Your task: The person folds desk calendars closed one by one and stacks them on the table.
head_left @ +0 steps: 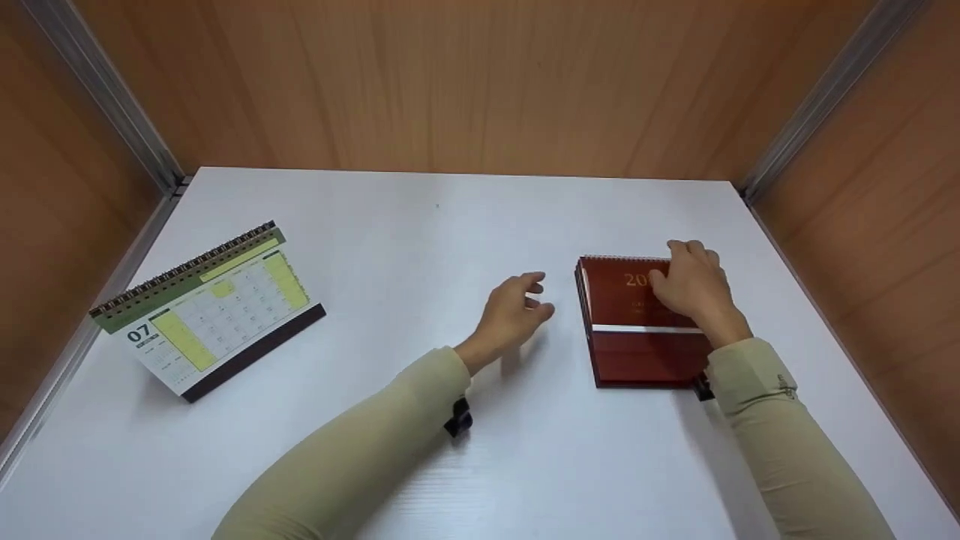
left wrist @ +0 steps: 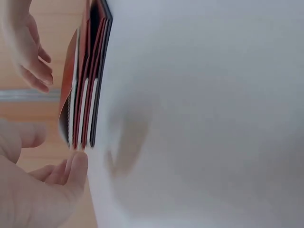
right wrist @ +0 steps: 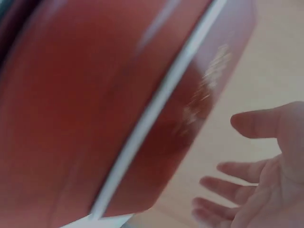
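A dark red spiral-bound desk calendar (head_left: 637,361) with gold lettering and a white stripe lies on the right half of the table. Over its upper right part, my right hand (head_left: 694,283) hovers; the right wrist view shows that hand (right wrist: 266,175) with fingers spread and a gap between them and the calendar (right wrist: 95,104). My left hand (head_left: 511,311) is held above the tabletop just left of the calendar, fingers loosely bent and holding nothing. Seen side-on in the left wrist view, the calendar (left wrist: 85,85) has several layered boards, its spiral edge close to the left fingertips (left wrist: 78,164).
At the left stands a tilted desk calendar (head_left: 225,307) with a green header, showing 07. The white table (head_left: 420,247) is bounded by a wood-grain back panel (head_left: 465,82) and side panels with grey metal corner strips (head_left: 112,90).
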Demonstrator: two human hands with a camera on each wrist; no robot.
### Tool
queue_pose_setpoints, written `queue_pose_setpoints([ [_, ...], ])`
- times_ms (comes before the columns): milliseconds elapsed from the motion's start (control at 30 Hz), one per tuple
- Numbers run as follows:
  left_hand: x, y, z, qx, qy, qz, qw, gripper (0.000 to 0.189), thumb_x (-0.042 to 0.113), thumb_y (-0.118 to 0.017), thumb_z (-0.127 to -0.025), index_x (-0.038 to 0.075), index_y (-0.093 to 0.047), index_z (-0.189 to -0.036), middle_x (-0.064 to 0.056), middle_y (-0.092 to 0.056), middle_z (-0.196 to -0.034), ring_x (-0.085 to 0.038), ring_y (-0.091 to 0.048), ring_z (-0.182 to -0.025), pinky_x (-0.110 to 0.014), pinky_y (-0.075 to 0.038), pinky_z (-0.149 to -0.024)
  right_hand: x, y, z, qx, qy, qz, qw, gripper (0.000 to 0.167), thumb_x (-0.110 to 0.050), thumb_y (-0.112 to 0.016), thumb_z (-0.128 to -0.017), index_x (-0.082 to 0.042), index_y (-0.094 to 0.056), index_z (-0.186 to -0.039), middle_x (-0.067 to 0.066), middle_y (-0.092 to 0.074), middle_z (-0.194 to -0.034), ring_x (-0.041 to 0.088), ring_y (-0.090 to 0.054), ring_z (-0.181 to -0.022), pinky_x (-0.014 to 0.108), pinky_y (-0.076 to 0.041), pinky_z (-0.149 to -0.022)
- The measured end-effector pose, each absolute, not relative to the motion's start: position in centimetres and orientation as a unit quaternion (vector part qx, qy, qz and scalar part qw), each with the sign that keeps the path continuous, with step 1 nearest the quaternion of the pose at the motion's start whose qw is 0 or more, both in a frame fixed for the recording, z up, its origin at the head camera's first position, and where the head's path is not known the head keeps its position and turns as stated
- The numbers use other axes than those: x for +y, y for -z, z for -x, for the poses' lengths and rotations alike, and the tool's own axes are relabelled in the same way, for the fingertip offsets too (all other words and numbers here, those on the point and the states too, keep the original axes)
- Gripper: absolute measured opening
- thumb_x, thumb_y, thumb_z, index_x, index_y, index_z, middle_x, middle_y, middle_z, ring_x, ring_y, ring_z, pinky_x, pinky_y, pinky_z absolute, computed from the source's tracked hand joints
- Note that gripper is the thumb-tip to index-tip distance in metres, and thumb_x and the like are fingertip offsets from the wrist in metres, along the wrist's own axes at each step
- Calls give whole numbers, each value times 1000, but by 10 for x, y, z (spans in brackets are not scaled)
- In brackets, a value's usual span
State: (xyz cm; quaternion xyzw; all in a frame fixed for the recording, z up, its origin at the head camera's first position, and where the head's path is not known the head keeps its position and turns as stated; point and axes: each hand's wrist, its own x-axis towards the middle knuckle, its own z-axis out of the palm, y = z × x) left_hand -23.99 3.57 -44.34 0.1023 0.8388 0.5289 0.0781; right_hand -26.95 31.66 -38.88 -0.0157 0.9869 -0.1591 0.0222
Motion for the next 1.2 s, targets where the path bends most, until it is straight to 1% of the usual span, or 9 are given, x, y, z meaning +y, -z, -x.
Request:
queue_pose_setpoints([
  [200,-15,434,239,841,-533,-84,36,55,12,-70,-102,4,-53,-154,-17,-63,-142,-26,-66,-122,-36,-58,-101,283,380,270,973,217,64,46,64,-24,-52,-106,11,-37,-158,36,-33,-163,54,-28,-152,68,-31,-121],
  [400,-66,430,233,834,-550,-54,1,55,12,-68,-103,4,-52,-154,-18,-61,-144,-29,-64,-126,-38,-56,-104,252,377,273,957,265,97,68,61,-23,-51,-108,7,-38,-160,30,-35,-164,46,-30,-155,61,-28,-126],
  [467,-81,429,230,835,-547,-49,-13,55,12,-67,-103,3,-50,-155,-18,-60,-145,-31,-62,-128,-40,-53,-108,241,376,274,953,275,105,68,61,-23,-52,-108,6,-40,-160,29,-38,-164,44,-32,-154,59,-30,-126],
  [567,-102,426,225,839,-542,-40,-39,56,13,-66,-104,3,-49,-156,-19,-59,-146,-33,-60,-131,-43,-50,-113,224,374,275,947,292,116,67,60,-24,-54,-108,3,-41,-160,26,-41,-163,43,-41,-150,57,-38,-122],
  [667,-121,423,218,839,-539,-31,-63,57,14,-66,-104,4,-48,-157,-19,-58,-147,-34,-59,-132,-46,-47,-115,206,372,274,941,305,128,65,59,-25,-57,-108,0,-43,-160,23,-44,-161,41,-44,-148,55,-41,-121],
  [800,-142,421,210,841,-533,-17,-92,56,13,-66,-104,4,-48,-157,-20,-56,-148,-35,-59,-133,-47,-46,-116,182,372,273,934,319,152,57,58,-24,-58,-107,0,-45,-159,23,-49,-158,39,-45,-148,55,-41,-120],
  [900,-156,419,204,841,-530,-2,-109,56,12,-66,-104,5,-48,-157,-19,-55,-149,-35,-57,-134,-46,-44,-117,165,373,274,928,328,168,56,56,-22,-58,-107,0,-47,-157,22,-52,-155,40,-48,-144,55,-44,-117],
  [1000,-168,418,196,840,-528,13,-125,55,11,-65,-105,5,-47,-157,-19,-55,-150,-35,-56,-136,-47,-43,-119,146,373,273,923,337,176,60,56,-23,-59,-107,-3,-49,-157,20,-54,-154,37,-51,-142,51,-47,-116],
  [1200,-189,417,181,836,-525,34,-159,56,11,-66,-105,5,-47,-157,-18,-54,-151,-36,-56,-136,-48,-42,-119,110,377,273,901,387,184,76,56,-23,-60,-106,-6,-48,-159,15,-56,-153,33,-55,-140,44,-48,-116],
])
